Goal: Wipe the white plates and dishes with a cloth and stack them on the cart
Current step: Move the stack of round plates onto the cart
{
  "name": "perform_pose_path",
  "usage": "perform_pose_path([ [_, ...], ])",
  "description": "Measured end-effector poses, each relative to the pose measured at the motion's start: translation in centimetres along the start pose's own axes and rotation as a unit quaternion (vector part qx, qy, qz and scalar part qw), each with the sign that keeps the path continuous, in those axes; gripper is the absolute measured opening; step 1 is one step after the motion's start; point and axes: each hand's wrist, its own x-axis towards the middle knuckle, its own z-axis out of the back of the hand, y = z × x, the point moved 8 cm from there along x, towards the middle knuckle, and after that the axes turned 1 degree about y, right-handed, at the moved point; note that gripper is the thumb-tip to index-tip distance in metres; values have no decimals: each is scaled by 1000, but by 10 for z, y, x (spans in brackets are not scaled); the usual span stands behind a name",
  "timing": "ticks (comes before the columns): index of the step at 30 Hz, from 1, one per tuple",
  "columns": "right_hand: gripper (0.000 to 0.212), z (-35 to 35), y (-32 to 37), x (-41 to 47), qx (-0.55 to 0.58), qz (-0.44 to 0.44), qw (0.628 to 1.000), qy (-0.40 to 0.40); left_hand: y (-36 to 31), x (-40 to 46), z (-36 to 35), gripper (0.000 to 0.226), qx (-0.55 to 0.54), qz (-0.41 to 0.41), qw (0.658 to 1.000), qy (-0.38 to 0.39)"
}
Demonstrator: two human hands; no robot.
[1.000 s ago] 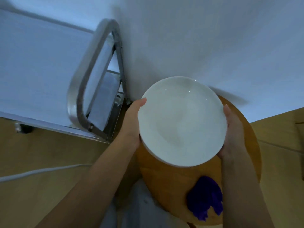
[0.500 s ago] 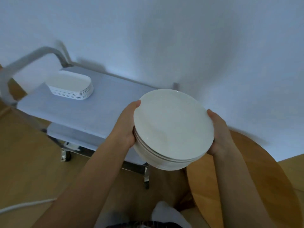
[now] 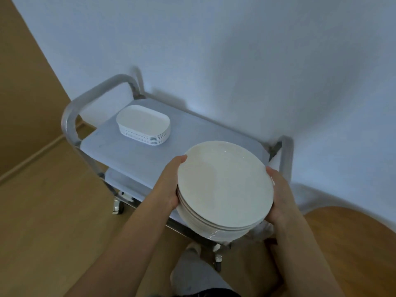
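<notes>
Head view: plate stack (image 3: pixel 225 185) gripped between both hands (image 3: pixel 278 196).

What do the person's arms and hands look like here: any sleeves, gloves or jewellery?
Both forearms are bare as far as the frame shows, with no sleeves in view. The left hand and right hand wear no gloves. No watch, bracelet or ring shows on the visible parts; most fingers are hidden.

Your left hand (image 3: pixel 169 185) and right hand (image 3: pixel 278 196) have carried the stack of round plates (image 3: pixel 222 187) off the wooden bench (image 3: pixel 353 243). The stack now hangs over the cart (image 3: pixel 137 155), near the oval dishes (image 3: pixel 143 124).
</notes>
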Motion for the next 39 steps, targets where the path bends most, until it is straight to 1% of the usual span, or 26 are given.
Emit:
perform_pose_path([
  [3,17,-5,-4,38,-11,-9,1000,-13,-3,37,6,26,5,13,1000,-16],
  [7,27,-13,-1,92,1,-9,1000,-24,-20,88,4,26,19,12,1000,-20],
  [10,28,-18,1,124,-8,-8,999,-34,-33,122,4,27,50,16,998,-24],
  [14,30,-26,-3,157,11,-28,998,-60,-43,161,9,24,80,32,995,-39],
  [18,28,-34,-6,182,11,-41,995,-85,-53,194,15,20,102,36,993,-45],
  [21,30,-43,-11,194,33,-41,994,-100,-59,214,20,21,108,48,992,-37],
  [25,30,-52,-16,203,63,-40,990,-124,-64,235,22,26,107,73,992,-5],
  [30,28,-56,-24,209,88,-29,983,-161,-67,248,26,25,104,90,990,3],
  [34,29,-54,-31,212,104,-26,978,-181,-66,254,25,26,107,99,989,27],
  [39,32,-53,-32,212,68,-39,979,-186,-60,255,30,23,110,123,986,27],
])
